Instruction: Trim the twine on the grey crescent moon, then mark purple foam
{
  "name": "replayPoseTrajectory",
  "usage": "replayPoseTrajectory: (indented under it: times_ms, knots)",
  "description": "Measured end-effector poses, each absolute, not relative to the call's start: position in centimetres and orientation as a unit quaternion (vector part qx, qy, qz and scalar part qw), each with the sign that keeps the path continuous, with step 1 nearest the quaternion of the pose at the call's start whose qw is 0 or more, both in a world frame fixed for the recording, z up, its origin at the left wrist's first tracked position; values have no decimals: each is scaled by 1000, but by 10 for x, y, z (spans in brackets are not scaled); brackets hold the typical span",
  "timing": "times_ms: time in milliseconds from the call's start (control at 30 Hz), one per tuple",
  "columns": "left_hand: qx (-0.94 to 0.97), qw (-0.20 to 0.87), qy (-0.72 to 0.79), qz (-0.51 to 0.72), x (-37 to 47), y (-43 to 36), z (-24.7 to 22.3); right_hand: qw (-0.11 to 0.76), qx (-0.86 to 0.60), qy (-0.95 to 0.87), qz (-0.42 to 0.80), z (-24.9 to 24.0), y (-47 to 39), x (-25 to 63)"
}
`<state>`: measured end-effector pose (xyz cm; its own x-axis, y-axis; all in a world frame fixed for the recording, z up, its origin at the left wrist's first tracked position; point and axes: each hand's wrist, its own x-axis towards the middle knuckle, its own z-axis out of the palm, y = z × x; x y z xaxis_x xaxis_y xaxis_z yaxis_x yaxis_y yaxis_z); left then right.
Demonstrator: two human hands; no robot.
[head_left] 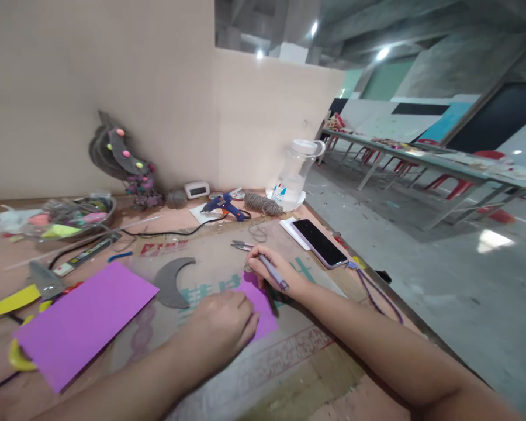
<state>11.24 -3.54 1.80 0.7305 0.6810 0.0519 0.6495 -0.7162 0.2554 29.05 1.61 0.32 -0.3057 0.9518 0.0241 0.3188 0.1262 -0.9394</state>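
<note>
My right hand (269,269) is closed round a purple-grey pen (272,271), held at a slant over a small piece of purple paper (265,318). My left hand (221,324) rests on the left side of this paper, its fingers curled and partly hidden, holding it down. Just beyond my right hand lie the metal blades of what look like scissors (242,245). A grey crescent-shaped piece (172,283) lies to the left of my hands. Farther left is a larger purple sheet (87,321), partly covering yellow-handled scissors (21,354).
A blue glue gun (225,204), grey yarn (263,203) and a water bottle (294,175) stand at the back. A phone (319,242) lies near the table's right edge. At left are a bowl of scraps (107,213), a box cutter (85,255) and a decorated grey crescent (123,155).
</note>
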Motion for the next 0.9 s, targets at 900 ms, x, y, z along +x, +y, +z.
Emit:
replayPoseTrajectory:
  times_ms: [900]
  knots:
    - [862, 262, 399, 174, 93, -50, 49, 378, -443, -662, 471, 4, 14, 288]
